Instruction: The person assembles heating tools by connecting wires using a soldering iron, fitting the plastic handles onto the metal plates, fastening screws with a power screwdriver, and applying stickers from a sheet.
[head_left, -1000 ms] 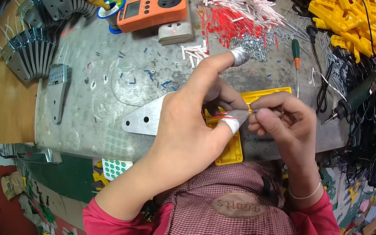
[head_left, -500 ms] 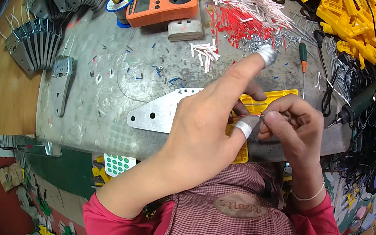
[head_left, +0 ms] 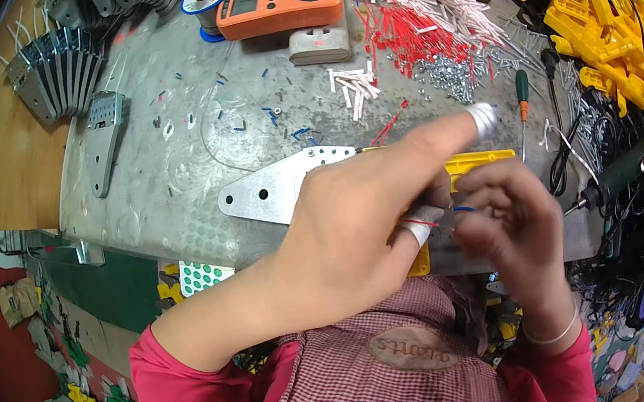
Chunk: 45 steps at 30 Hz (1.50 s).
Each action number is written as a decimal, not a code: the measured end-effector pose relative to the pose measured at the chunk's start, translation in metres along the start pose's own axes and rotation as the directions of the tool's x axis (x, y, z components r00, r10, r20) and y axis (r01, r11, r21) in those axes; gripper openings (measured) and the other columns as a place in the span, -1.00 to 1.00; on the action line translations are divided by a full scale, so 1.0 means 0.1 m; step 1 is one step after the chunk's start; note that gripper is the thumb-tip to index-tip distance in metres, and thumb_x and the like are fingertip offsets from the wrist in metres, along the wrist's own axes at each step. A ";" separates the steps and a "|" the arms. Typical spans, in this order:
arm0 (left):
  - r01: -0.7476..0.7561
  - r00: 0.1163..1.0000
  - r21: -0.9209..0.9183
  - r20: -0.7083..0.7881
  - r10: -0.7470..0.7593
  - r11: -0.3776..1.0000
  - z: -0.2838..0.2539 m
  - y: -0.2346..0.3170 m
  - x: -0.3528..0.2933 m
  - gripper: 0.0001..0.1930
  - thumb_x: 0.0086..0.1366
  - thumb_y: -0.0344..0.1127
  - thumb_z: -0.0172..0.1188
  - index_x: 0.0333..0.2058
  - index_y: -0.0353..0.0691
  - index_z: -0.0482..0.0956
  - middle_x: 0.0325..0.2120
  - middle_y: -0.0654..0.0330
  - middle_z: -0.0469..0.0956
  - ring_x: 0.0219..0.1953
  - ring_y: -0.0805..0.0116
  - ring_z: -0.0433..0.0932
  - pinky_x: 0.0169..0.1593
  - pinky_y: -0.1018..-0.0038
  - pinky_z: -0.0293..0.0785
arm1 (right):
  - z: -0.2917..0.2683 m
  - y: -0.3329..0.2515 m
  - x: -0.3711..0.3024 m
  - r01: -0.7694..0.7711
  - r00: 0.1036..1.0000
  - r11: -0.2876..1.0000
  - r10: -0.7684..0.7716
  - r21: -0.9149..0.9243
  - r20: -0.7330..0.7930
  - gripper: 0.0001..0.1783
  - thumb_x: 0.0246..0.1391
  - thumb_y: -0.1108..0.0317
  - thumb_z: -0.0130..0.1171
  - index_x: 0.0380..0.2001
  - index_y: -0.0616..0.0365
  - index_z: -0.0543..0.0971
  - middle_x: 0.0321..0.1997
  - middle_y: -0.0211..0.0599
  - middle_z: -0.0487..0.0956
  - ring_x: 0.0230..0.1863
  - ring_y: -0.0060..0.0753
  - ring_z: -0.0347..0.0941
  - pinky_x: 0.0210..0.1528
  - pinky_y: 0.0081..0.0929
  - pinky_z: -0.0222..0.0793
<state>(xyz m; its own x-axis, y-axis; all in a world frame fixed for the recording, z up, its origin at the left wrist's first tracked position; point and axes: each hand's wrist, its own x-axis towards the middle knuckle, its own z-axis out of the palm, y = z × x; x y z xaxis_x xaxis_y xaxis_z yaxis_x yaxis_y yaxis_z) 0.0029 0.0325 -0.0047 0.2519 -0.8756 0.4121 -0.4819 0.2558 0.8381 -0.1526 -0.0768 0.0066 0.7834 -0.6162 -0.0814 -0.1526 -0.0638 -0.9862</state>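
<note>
My left hand, with white tape on the thumb and index finger, is closed in a pinch on a thin red wire. The index finger points out to the right. Close by on the right, my right hand is blurred by motion, its fingers curled around a thin blue piece. Beneath both hands lies a yellow plastic casing, mostly covered. A flat silver metal plate with holes lies partly under my left hand. Two red-ended leads stick out beyond that hand.
An orange meter stands at the back beside a solder spool. Piles of red leads, white sleeves and screws lie farther back. At right are a screwdriver, yellow casings and a dark corded tool.
My right hand has drawn slightly away from the left fingertips and now blurs, with a blue piece showing at its fingers. My left hand has shifted a little; its index finger sits lower.
</note>
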 end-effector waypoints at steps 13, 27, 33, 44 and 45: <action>0.046 0.998 0.000 0.047 -0.045 0.999 -0.03 0.05 0.01 -0.23 -0.05 -0.70 0.14 0.23 -0.27 0.24 -0.50 0.26 0.54 -0.50 0.47 0.50 -0.39 0.56 0.43 | -0.13 0.04 0.01 0.184 0.979 0.950 -0.153 -0.254 0.135 -0.84 -0.05 0.52 0.30 -0.37 0.24 0.52 -0.53 -0.39 0.55 -0.54 -0.59 0.48 -0.49 -0.64 0.39; 0.004 0.993 0.144 0.120 -0.021 0.990 0.01 0.06 -0.01 -0.38 -0.04 -0.63 0.19 0.10 -0.34 0.38 -0.49 0.14 0.58 -0.49 0.38 0.57 -0.41 0.52 0.45 | -0.13 0.19 0.06 0.464 0.884 0.810 -0.452 -0.360 0.123 -0.82 -0.08 0.50 0.33 -0.39 0.18 0.52 -0.58 -0.36 0.48 -0.62 -0.63 0.44 -0.63 -0.63 0.29; 0.216 0.969 -0.051 0.137 -0.207 0.975 -0.03 0.10 0.03 -0.20 0.02 -0.65 0.17 0.28 -0.30 0.09 -0.49 0.24 0.56 -0.42 0.52 0.54 -0.32 0.60 0.41 | -0.06 0.15 0.02 0.581 0.792 0.618 -0.579 -0.529 0.194 -0.78 -0.17 0.59 0.32 -0.42 0.17 0.51 -0.55 -0.33 0.50 -0.62 -0.44 0.47 -0.58 -0.57 0.35; 0.248 0.964 -0.217 -0.045 -0.264 0.944 -0.15 -0.07 0.07 -0.31 0.06 -0.57 0.29 0.20 -0.28 0.26 -0.36 0.14 0.59 -0.32 0.43 0.58 -0.21 0.51 0.49 | -0.47 0.08 0.19 0.424 0.905 0.812 -0.360 -0.403 0.227 -0.74 -0.10 0.34 0.33 -0.32 0.21 0.59 -0.39 -0.21 0.57 -0.38 -0.27 0.54 -0.30 -0.43 0.44; 0.196 0.977 -0.145 -0.053 -0.206 0.970 -0.14 -0.10 0.08 -0.31 0.05 -0.58 0.29 0.20 -0.26 0.26 -0.36 0.15 0.58 -0.32 0.43 0.58 -0.22 0.50 0.49 | -0.45 0.08 0.25 0.422 0.906 0.810 -0.359 -0.407 0.223 -0.74 -0.10 0.34 0.33 -0.32 0.21 0.59 -0.39 -0.21 0.57 -0.38 -0.27 0.54 -0.30 -0.43 0.44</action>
<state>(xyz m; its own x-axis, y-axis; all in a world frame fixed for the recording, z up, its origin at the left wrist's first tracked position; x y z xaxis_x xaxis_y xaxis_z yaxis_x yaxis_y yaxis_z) 0.0212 0.0283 -0.0046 0.3901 -0.8863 0.2495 -0.2960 0.1358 0.9455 -0.1612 -0.1277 0.0034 0.8992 -0.3601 0.2484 -0.0385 -0.6307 -0.7751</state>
